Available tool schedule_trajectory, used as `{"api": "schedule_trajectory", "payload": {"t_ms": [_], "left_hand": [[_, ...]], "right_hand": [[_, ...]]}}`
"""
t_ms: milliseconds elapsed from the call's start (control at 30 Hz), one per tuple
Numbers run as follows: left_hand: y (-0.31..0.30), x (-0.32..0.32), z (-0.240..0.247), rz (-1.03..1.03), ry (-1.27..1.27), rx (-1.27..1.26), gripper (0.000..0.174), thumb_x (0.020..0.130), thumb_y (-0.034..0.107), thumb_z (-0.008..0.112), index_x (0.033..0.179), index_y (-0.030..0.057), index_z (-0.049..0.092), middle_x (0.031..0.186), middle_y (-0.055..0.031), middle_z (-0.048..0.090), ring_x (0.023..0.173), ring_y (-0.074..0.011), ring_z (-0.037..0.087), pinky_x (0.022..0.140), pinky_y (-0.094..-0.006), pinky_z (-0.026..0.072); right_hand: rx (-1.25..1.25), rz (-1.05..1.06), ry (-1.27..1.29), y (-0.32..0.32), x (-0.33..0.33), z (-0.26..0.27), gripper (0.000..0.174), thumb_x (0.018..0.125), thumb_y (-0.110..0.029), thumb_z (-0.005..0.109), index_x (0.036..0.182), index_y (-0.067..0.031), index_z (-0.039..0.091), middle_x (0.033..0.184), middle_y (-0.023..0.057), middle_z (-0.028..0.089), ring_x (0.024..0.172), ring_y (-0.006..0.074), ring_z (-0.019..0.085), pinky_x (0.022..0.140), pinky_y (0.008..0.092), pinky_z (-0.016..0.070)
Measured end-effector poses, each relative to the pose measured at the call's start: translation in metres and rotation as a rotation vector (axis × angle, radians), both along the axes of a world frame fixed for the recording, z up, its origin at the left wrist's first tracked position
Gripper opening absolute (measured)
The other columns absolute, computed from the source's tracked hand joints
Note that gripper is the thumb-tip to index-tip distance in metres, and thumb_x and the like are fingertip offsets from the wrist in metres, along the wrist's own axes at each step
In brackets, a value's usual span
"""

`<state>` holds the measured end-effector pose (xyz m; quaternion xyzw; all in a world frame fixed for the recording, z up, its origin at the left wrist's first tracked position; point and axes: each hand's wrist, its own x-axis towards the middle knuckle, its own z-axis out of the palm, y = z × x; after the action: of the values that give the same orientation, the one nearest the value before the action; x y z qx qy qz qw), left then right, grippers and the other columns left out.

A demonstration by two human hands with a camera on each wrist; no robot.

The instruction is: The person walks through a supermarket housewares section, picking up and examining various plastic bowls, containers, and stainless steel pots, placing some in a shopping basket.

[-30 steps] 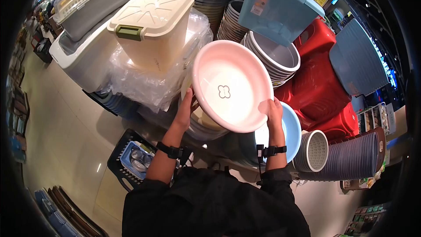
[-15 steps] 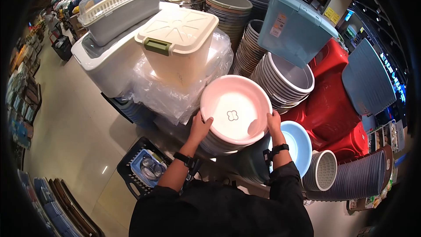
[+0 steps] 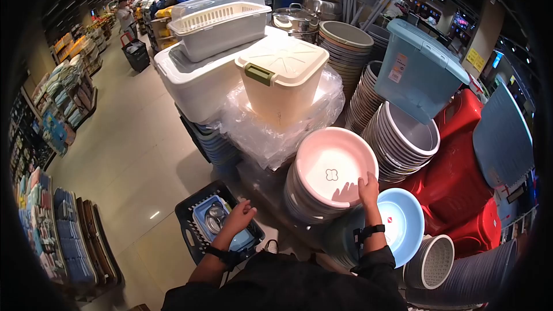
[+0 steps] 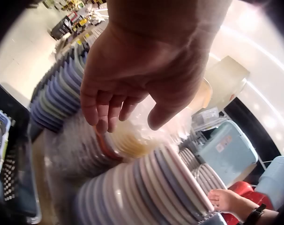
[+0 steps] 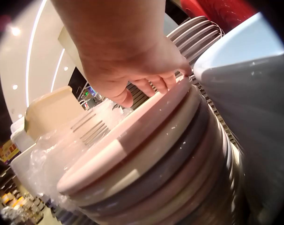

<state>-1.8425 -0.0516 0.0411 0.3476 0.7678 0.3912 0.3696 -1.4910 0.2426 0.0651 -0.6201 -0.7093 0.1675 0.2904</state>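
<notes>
A pink basin (image 3: 331, 167) with a clover mark lies on top of a tall stack of basins (image 3: 299, 198). My right hand (image 3: 364, 183) lies at its near right rim; in the right wrist view the right hand (image 5: 151, 89) has its fingertips and thumb on top of the pink basin's (image 5: 128, 140) rim. My left hand (image 3: 245, 210) is off the basin, down to the left above a black basket (image 3: 193, 236). In the left wrist view the left hand (image 4: 128, 112) hangs with loose fingers and holds nothing, above the stack of basins (image 4: 146, 187).
The black basket on the floor holds a blue tray (image 3: 216, 219). A cream lidded bin (image 3: 282, 78) on plastic-wrapped goods stands behind the stack. Grey basin stacks (image 3: 403, 138), a light blue box (image 3: 420, 69), red tubs (image 3: 461, 161) and a blue basin (image 3: 400, 224) crowd the right. The aisle floor (image 3: 132, 155) lies left.
The pink basin came down from a tilted, raised hold onto the stack. My left hand let go of its rim and dropped toward the basket. My right hand stayed at the rim.
</notes>
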Motion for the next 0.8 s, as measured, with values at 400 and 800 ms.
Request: {"api": "schedule_trajectory", "payload": {"t_ms": [400, 800], "left_hand": [[-0.166, 0.060, 0.040, -0.002, 0.199, -0.617, 0.066, 0.086, 0.059, 0.048, 0.122, 0.0059, 0.058, 0.110, -0.0196, 0.065, 0.105, -0.0346, 0.061, 0.090, -0.0403, 0.0470], [-0.194, 0.035, 0.044, 0.002, 0.623, -0.468, 0.054, 0.074, 0.061, 0.065, 0.088, 0.0088, 0.068, 0.077, -0.0119, 0.068, 0.075, -0.0303, 0.067, 0.066, -0.0384, 0.0509]], "right_hand": [[-0.243, 0.555, -0.270, -0.073, -0.090, 0.038, 0.052, 0.086, -0.048, 0.055, 0.113, -0.0043, 0.061, 0.096, 0.0211, 0.067, 0.091, 0.0352, 0.064, 0.080, 0.0453, 0.0492], [-0.218, 0.621, -0.540, -0.072, -0.098, 0.031, 0.044, 0.085, -0.050, 0.059, 0.093, -0.0078, 0.059, 0.079, 0.0140, 0.068, 0.078, 0.0334, 0.066, 0.070, 0.0439, 0.0518]]}}
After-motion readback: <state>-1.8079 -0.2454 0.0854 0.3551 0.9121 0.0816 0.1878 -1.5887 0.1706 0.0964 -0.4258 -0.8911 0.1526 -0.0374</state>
